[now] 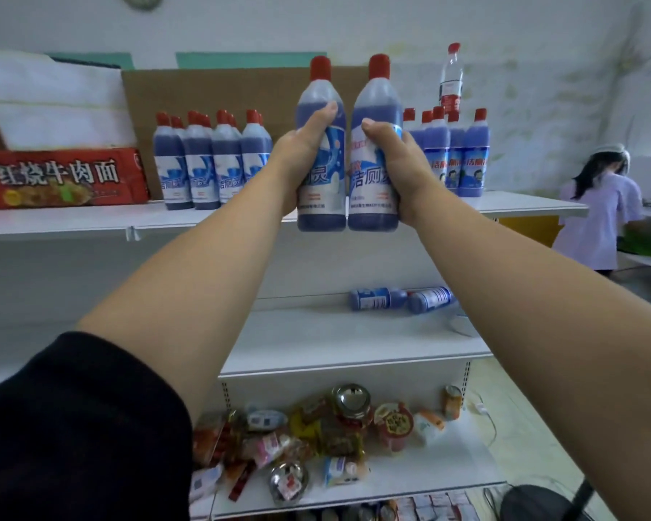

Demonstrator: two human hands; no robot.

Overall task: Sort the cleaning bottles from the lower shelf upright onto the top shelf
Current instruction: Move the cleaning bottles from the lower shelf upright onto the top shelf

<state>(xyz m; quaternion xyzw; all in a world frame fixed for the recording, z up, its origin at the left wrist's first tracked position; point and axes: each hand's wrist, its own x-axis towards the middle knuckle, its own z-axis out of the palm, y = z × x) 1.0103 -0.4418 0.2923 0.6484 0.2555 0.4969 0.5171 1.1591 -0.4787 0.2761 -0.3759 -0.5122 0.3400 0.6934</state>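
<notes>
My left hand (303, 156) grips a blue cleaning bottle with a red cap (322, 88), held upright. My right hand (399, 159) grips a second, matching bottle (376, 95) right beside it. Both bottles hover side by side at the front edge of the top shelf (91, 220), in the gap between two standing groups. Several matching bottles stand upright at the left (211, 159) and several more at the right (455, 156). Two more bottles lie on their sides on the lower shelf (335, 340): one (376, 298) and another (431, 298) just right of it.
A red noodle carton (61, 178) and a cardboard sheet (188, 95) sit on the top shelf, with a clear water bottle (451, 77) behind the right group. Jars and snack packets (316, 434) clutter the bottom shelf. A person in white (602, 216) stands at the right.
</notes>
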